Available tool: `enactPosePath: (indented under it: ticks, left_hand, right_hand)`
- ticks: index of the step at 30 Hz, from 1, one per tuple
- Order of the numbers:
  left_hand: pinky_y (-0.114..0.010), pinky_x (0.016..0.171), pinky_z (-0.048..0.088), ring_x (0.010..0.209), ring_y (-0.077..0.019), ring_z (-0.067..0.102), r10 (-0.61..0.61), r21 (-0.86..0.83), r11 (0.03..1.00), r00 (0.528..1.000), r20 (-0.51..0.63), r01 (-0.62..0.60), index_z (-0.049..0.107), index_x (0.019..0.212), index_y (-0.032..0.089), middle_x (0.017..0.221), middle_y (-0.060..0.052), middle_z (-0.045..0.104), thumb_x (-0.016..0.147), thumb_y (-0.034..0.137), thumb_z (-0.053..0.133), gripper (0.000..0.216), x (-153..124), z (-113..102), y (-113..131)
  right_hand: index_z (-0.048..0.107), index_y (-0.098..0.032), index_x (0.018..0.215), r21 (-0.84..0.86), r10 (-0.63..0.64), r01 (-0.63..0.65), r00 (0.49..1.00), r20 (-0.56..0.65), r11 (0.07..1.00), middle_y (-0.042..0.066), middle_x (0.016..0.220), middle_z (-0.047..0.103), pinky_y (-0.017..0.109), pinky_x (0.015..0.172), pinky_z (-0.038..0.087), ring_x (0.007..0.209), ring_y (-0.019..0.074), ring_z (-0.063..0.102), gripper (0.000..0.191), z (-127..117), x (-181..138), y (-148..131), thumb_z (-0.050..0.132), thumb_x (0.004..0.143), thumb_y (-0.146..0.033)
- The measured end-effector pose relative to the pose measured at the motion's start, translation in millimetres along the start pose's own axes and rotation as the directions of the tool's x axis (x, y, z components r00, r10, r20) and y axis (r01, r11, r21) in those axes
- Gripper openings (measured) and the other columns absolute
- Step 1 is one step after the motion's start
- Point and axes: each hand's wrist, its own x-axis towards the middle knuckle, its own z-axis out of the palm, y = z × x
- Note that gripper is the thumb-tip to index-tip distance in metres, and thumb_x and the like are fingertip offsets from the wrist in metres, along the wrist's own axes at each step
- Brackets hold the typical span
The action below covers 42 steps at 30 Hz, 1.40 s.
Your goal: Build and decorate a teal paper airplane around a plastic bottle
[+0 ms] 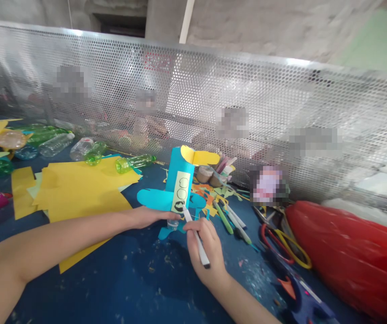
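A turquoise paper-covered bottle plane (177, 182) lies on the blue table (136, 279), with turquoise wings, a yellow propeller piece (198, 157) and a pale green strip (180, 192) bearing drawn circles. My left hand (149, 216) rests against its near end, fingers closed around the bottle's neck. My right hand (204, 252) grips a white marker (195, 236) whose tip touches the lower end of the green strip.
Yellow paper sheets (78, 191) lie to the left, with empty plastic bottles (55, 144) behind them. Markers (234, 220), scissors (281, 243), a glue gun (301, 292) and a red bag (348, 252) lie to the right. A perforated metal screen (193, 103) closes the table's far side.
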Motion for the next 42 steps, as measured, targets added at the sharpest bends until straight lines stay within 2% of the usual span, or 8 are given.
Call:
enactPosePath:
  ticks: [6,18,24,35,42]
  left_hand:
    - [-0.039,0.107,0.038,0.116,-0.0265,0.057,0.009,0.032,0.999,1.0,0.016,-0.009,0.067,0.112,0.023,0.123,-0.002,0.064,0.069,0.044,0.075,0.048,1,-1,-2]
    - [-0.041,0.105,0.039,0.117,-0.0271,0.056,-0.009,-0.066,0.998,0.999,0.053,0.012,0.068,0.111,0.02,0.118,-0.004,0.067,0.069,0.04,0.077,0.047,5,-2,-9]
    - [-0.043,0.105,0.039,0.117,-0.0273,0.057,0.007,-0.074,0.997,0.997,0.077,-0.001,0.065,0.116,0.021,0.124,-0.005,0.063,0.07,0.04,0.077,0.052,5,-3,-12]
    - [-0.041,0.107,0.039,0.118,-0.0266,0.057,0.007,-0.042,0.999,0.999,0.034,-0.006,0.065,0.115,0.022,0.125,-0.003,0.062,0.07,0.038,0.076,0.049,3,-2,-7]
    - [-0.036,0.104,0.042,0.115,-0.0259,0.058,-0.003,-0.008,1.0,1.0,-0.003,0.003,0.074,0.089,0.024,0.106,0.002,0.072,0.068,0.037,0.077,0.025,-2,2,8]
  right_hand:
    - [0.051,-0.022,0.089,-0.021,0.018,-0.018,1.0,-0.007,1.0,0.002,0.076,0.057,0.032,0.063,0.039,0.069,0.0175,0.052,0.016,0,1,-1,0.043,0.088,-0.008]
    - [0.052,-0.022,0.087,-0.034,-0.019,0.019,1.0,0.009,0.999,0.002,0.074,0.057,0.032,0.062,0.039,0.065,0.0173,0.051,0.016,-2,4,-4,0.043,0.088,-0.008]
    - [0.052,-0.021,0.088,-0.025,-0.007,0.007,1.0,0.003,1.0,0.002,0.075,0.058,0.032,0.062,0.039,0.067,0.0173,0.052,0.016,-2,3,-3,0.043,0.087,-0.008]
    - [0.052,-0.022,0.087,-0.044,0.025,-0.026,0.999,-0.025,0.999,0.002,0.074,0.057,0.032,0.063,0.04,0.067,0.0178,0.055,0.017,-1,2,-3,0.042,0.087,-0.009]
    - [0.051,-0.022,0.089,-0.026,-0.003,0.003,1.0,-0.002,1.0,0.002,0.076,0.057,0.032,0.064,0.039,0.069,0.0175,0.053,0.017,1,1,0,0.043,0.088,-0.007]
